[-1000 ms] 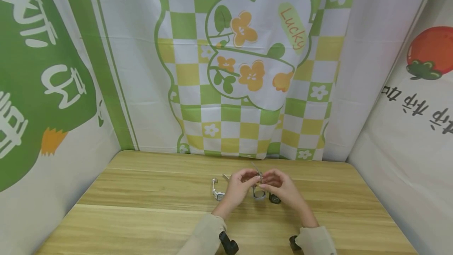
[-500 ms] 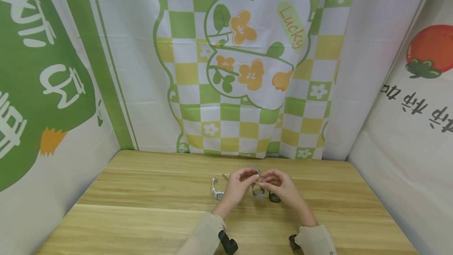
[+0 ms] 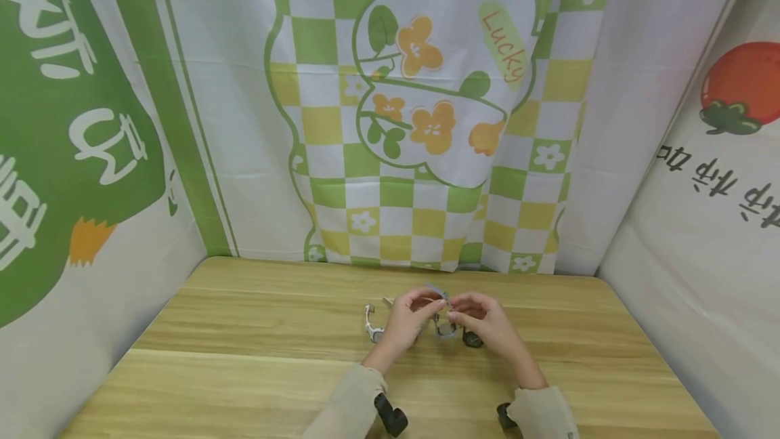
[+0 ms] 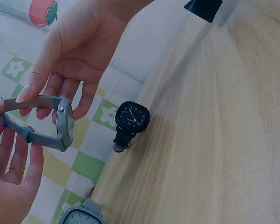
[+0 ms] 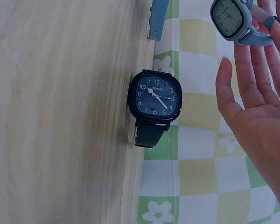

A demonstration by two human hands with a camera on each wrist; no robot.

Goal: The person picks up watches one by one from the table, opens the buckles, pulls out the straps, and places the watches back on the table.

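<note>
My left hand (image 3: 407, 320) and right hand (image 3: 490, 320) hold a grey-blue wristwatch (image 4: 63, 133) between them above the table. Its strap makes a loop, and both hands pinch the strap opposite the dial, near the buckle. In the right wrist view the pale dial (image 5: 227, 17) faces the camera, while fingers cover part of the band. The right hand's other fingers (image 5: 252, 74) spread out below the strap. On the table near the right hand stands a black square-faced wristwatch (image 5: 155, 98). To the left hand's left lies a white wristwatch (image 3: 373, 330), partly hidden by that hand.
Another grey-blue watch (image 4: 81, 215) sits on the table at the lower edge of the left wrist view. A blue strap end (image 5: 158, 21) shows at the table's edge in the right wrist view. A checkered curtain (image 3: 414, 222) hangs behind the wooden table (image 3: 256, 330).
The upper strap end at my fingertips has shifted slightly left and tilted lower, and the held watch has turned a little. Both hands stay in almost the same place.
</note>
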